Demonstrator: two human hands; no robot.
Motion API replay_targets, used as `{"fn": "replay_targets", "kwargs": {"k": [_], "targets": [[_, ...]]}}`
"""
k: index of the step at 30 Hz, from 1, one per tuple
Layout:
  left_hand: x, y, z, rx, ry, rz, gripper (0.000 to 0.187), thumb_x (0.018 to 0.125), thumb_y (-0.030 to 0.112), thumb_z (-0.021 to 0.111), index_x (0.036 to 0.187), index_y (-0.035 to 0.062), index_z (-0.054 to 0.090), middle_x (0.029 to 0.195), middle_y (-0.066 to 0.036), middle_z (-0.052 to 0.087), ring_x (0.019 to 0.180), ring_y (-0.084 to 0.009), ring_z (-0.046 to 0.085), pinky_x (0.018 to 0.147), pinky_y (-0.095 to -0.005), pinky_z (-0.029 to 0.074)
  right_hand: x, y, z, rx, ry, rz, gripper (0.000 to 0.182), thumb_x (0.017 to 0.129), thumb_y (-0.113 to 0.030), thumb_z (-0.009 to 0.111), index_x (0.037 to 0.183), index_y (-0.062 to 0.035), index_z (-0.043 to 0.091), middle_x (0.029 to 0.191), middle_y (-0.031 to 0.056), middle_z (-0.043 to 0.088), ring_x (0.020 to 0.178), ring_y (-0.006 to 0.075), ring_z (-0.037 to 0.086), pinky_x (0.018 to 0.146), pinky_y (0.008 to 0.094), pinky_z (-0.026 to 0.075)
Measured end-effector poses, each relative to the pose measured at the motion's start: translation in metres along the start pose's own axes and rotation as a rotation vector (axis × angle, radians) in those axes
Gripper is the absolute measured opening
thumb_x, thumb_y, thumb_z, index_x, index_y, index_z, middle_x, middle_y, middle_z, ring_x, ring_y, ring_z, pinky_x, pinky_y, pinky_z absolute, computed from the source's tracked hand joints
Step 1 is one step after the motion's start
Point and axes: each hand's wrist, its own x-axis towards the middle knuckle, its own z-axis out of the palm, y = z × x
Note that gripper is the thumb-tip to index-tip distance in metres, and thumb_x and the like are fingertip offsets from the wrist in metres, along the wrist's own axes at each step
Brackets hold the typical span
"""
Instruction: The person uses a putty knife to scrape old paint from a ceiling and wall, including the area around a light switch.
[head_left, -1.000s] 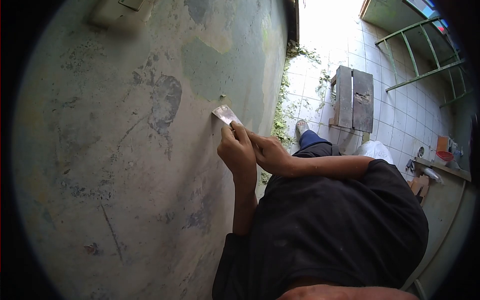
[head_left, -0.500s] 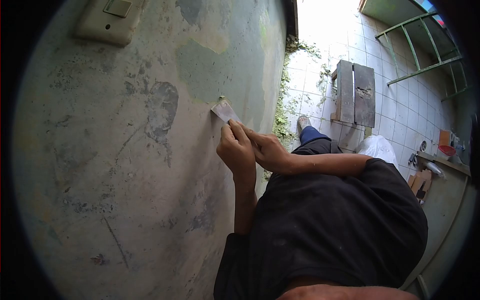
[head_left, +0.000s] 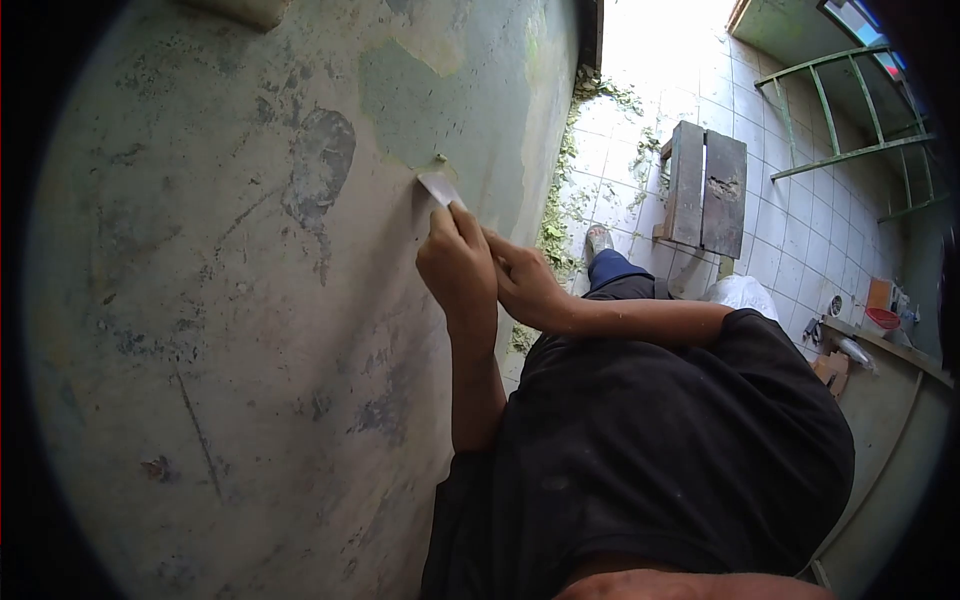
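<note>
Paint on the wall [head_left: 230,330] is what I am working at: my left hand [head_left: 457,268] and right hand [head_left: 520,285] are both wrapped around the handle of a scraper [head_left: 438,188], fingers closed tight on it, the two hands touching each other. The blade is pressed flat against the wall, its edge right at the lower rim of a green paint patch [head_left: 420,110] that has not come off. I judge the job well along but not finished: most of the wall near me is down to grey, blotchy plaster with only thin traces of colour, while this green patch and the pale and green areas above it remain. Flakes of paint [head_left: 560,220] lie along the foot of the wall on the tiled floor [head_left: 790,230]. A wooden bench [head_left: 703,190] stands on the tiles well apart from me, and a green metal frame [head_left: 850,110] stands beyond it.
</note>
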Motion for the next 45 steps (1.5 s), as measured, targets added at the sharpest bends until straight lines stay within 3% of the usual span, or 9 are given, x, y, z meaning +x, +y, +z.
{"fn": "replay_targets", "kwargs": {"k": [4, 8, 13, 23, 28, 30, 36, 40, 45], "targets": [[-0.019, -0.006, -0.01, -0.115, -0.014, -0.056, 0.032, 0.105, 0.016, 0.059, 0.079, -0.0019, 0.057, 0.065, -0.021, 0.064, 0.06, -0.0408, 0.068, 0.052, -0.0465, 0.05, -0.01, 0.007, 0.004, 0.013, 0.006, -0.207, 0.055, 0.101, -0.008, 0.051, 0.156, -0.0095, 0.048, 0.093, 0.0288, 0.069, 0.074, 0.0428, 0.067, 0.074, 0.0461, 0.053], [-0.018, -0.007, -0.008, -0.148, 0.005, -0.044, 0.032, 0.105, 0.015, 0.059, 0.078, -0.0016, 0.058, 0.065, -0.021, 0.064, 0.059, -0.0396, 0.068, 0.052, -0.0457, 0.049, -0.014, -0.003, -0.006, -0.05, -0.028, -0.192, 0.056, 0.102, -0.006, 0.052, 0.157, -0.0086, 0.046, 0.092, 0.0292, 0.068, 0.07, 0.0407, 0.066, 0.072, 0.0445, 0.053], [-0.007, -0.006, -0.004, -0.074, -0.056, -0.04, 0.033, 0.105, 0.015, 0.059, 0.077, -0.0013, 0.057, 0.065, -0.02, 0.064, 0.059, -0.0393, 0.068, 0.051, -0.0456, 0.049, -0.011, -0.01, -0.006, 0.006, -0.045, 0.013, 0.055, 0.101, -0.005, 0.051, 0.156, -0.0086, 0.048, 0.083, 0.0286, 0.064, 0.059, 0.0265, 0.057, 0.065, 0.038, 0.05], [0.017, -0.001, 0.024, 0.093, 0.027, 0.054, 0.035, 0.105, 0.015, 0.058, 0.074, 0.001, 0.055, 0.063, -0.021, 0.063, 0.06, -0.04, 0.07, 0.051, -0.0462, 0.053, 0.011, 0.0, -0.009, -0.011, 0.014, -0.022, 0.058, 0.097, -0.008, 0.055, 0.155, -0.01, 0.049, 0.08, 0.0282, 0.062, 0.059, 0.0229, 0.053, 0.065, 0.0365, 0.051], [0.008, 0.002, 0.015, -0.074, 0.037, -0.006, 0.036, 0.103, 0.016, 0.061, 0.072, -0.0033, 0.059, 0.066, -0.024, 0.066, 0.061, -0.0423, 0.069, 0.053, -0.0475, 0.051, 0.008, -0.004, -0.012, -0.062, 0.025, -0.029, 0.057, 0.097, -0.008, 0.055, 0.154, -0.0097, 0.05, 0.078, 0.0266, 0.062, 0.056, 0.0277, 0.056, 0.063, 0.0376, 0.051], [-0.001, -0.002, 0.006, -0.073, 0.078, 0.008, 0.035, 0.105, 0.015, 0.06, 0.073, -0.0004, 0.056, 0.063, -0.021, 0.064, 0.059, -0.0397, 0.07, 0.05, -0.0457, 0.052, 0.005, 0.006, -0.002, -0.068, 0.078, -0.187, 0.057, 0.097, -0.007, 0.055, 0.154, -0.0107, 0.051, 0.076, 0.0259, 0.06, 0.056, 0.0269, 0.056, 0.062, 0.0363, 0.05], [0.013, 0.002, 0.002, -0.01, 0.008, -0.038, 0.041, 0.103, 0.02, 0.06, 0.072, -0.0063, 0.059, 0.066, -0.023, 0.066, 0.062, -0.0414, 0.07, 0.054, -0.0462, 0.051, 0.004, -0.014, -0.006, -0.035, 0.033, 0.015, 0.056, 0.098, -0.007, 0.053, 0.154, -0.0102, 0.051, 0.076, 0.0269, 0.061, 0.058, 0.0305, 0.06, 0.065, 0.0391, 0.051], [0.009, 0.003, -0.004, -0.101, -0.023, -0.011, 0.036, 0.103, 0.017, 0.061, 0.075, -0.0045, 0.058, 0.068, -0.025, 0.066, 0.067, -0.0446, 0.07, 0.057, -0.0492, 0.053, 0.002, -0.013, -0.008, 0.0, -0.002, -0.082, 0.057, 0.099, -0.005, 0.052, 0.156, -0.011, 0.049, 0.075, 0.0269, 0.06, 0.058, 0.0292, 0.059, 0.065, 0.0393, 0.051], [0.0, 0.004, -0.013, -0.145, -0.125, -0.056, 0.035, 0.104, 0.017, 0.059, 0.077, -0.0049, 0.057, 0.069, -0.025, 0.066, 0.068, -0.0442, 0.07, 0.059, -0.0498, 0.052, -0.006, -0.004, -0.006, -0.035, -0.014, -0.149, 0.058, 0.099, -0.003, 0.051, 0.156, -0.0096, 0.048, 0.09, 0.0314, 0.066, 0.068, 0.0425, 0.065, 0.07, 0.0427, 0.053]]}}
